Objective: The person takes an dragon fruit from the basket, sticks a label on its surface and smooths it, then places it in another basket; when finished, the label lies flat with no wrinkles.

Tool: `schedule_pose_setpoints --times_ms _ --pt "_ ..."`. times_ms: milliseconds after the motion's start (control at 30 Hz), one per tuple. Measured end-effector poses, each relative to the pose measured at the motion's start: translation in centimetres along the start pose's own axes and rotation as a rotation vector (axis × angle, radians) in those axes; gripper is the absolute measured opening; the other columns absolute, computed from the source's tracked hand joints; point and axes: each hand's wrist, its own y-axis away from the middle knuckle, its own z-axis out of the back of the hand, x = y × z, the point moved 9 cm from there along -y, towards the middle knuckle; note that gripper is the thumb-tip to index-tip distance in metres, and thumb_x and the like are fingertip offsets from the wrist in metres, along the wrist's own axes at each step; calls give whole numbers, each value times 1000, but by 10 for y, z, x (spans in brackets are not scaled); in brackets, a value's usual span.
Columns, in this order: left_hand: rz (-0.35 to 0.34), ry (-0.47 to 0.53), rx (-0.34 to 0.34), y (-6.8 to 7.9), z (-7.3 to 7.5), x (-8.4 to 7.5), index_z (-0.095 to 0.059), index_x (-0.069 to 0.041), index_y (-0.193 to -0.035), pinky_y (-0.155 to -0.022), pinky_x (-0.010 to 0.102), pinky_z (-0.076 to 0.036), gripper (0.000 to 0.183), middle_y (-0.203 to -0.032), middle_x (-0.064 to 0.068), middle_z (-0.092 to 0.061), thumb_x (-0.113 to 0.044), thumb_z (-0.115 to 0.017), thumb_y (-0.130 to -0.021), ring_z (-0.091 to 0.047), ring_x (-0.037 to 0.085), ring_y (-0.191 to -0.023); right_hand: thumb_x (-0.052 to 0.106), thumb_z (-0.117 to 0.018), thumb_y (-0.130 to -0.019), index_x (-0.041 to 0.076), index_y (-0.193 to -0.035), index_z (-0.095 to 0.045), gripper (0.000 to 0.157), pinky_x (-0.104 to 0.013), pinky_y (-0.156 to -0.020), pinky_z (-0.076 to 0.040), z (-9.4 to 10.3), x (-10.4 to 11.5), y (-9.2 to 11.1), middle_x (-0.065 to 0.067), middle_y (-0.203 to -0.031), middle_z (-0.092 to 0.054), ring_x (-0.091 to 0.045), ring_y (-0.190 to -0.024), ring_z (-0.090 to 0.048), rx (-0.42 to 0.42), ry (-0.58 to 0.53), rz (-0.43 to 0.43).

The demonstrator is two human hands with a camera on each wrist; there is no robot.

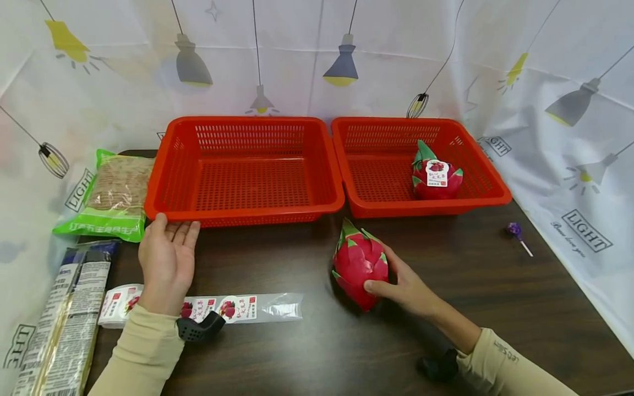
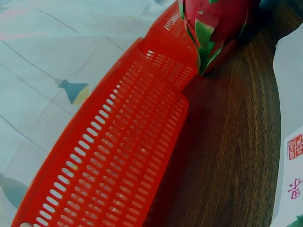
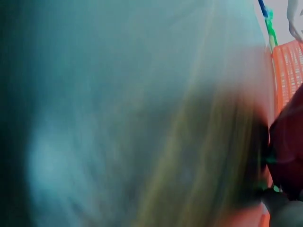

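The right hand (image 1: 403,280) holds a fruit (image 1: 360,269), thumb in front and fingers round the right side. The fruit is just in front of the big basket's (image 1: 257,213) near right corner, leafy tip toward it. The left hand (image 1: 169,258), loose and palm up, touches the big basket's near edge by the left corner. A wide strip of bare table (image 1: 277,258) runs along that edge between the hands. The small basket (image 1: 431,208) meets the big basket's right edge. Stickers (image 1: 246,309) lie in front of the big basket. A bag (image 1: 121,187) crowds its left edge.
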Motion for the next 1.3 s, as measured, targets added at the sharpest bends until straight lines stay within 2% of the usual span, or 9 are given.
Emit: schedule_pose_setpoints --times_ms 200,333,400,500,600,733,900,1067,1300 --pt "77 -4 1 10 15 -5 -39 -17 -132 -98 29 -56 29 -120 3 -47 -27 -51 -107 -48 18 -115 38 -72 -89 11 -159 -24 89 -46 -93 -58 9 2 -8 -19 -151 -44 -42 -134 -44 18 155 10" --pt "136 -204 138 25 23 -7 -47 -16 -120 -95 29 -57 19 -110 0 -55 -26 -54 -106 -57 16 -106 39 -71 -89 10 -160 -23 90 -45 -94 -57 10 4 -13 -19 -150 -44 -41 -133 -44 47 188 21" --pt "69 -493 286 34 19 -11 -51 -14 -118 -91 26 -58 18 -105 -1 -60 -26 -55 -106 -63 14 -100 39 -70 -90 10 -160 -22 90 -41 -95 -56 12 5 -13 -19 -151 -44 -41 -133 -44 62 187 26" --pt "-201 -1147 487 53 5 -16 -60 -10 -112 -82 25 -58 15 -98 0 -64 -23 -59 -104 -64 13 -89 35 -69 -91 8 -161 -21 89 -34 -93 -55 18 8 -11 -20 -150 -44 -40 -132 -45 65 184 41" --pt "-450 -1749 581 72 -4 -5 -64 -10 -109 -79 33 -56 18 -100 3 -64 -23 -69 -98 -62 16 -89 33 -68 -91 7 -160 -21 88 -30 -89 -56 24 9 -8 -21 -149 -45 -41 -131 -46 68 189 35" --pt "-464 -2111 680 84 -2 22 -65 -11 -110 -82 44 -52 33 -108 8 -60 -28 -81 -87 -55 26 -98 37 -68 -92 6 -161 -18 91 -39 -91 -58 30 9 -6 -23 -151 -42 -42 -132 -44 88 229 -13" --pt "-489 -2244 678 82 0 33 -64 -6 -114 -83 47 -54 40 -112 16 -56 -17 -85 -82 -52 32 -101 42 -66 -93 8 -162 -15 92 -56 -97 -55 34 6 -2 -23 -154 -39 -43 -134 -42 116 273 -75" --pt "-477 -2283 692 80 7 35 -63 -4 -113 -84 50 -54 35 -111 16 -57 -6 -81 -83 -52 35 -102 41 -64 -94 7 -162 -14 91 -56 -97 -54 32 3 -1 -23 -153 -40 -42 -132 -44 138 267 -82" --pt "-648 -2242 704 83 3 34 -67 -6 -104 -78 45 -54 26 -99 9 -62 -3 -80 -82 -58 32 -92 36 -66 -95 14 -163 -13 90 -59 -95 -55 30 8 2 -24 -155 -37 -45 -133 -42 97 281 -27"
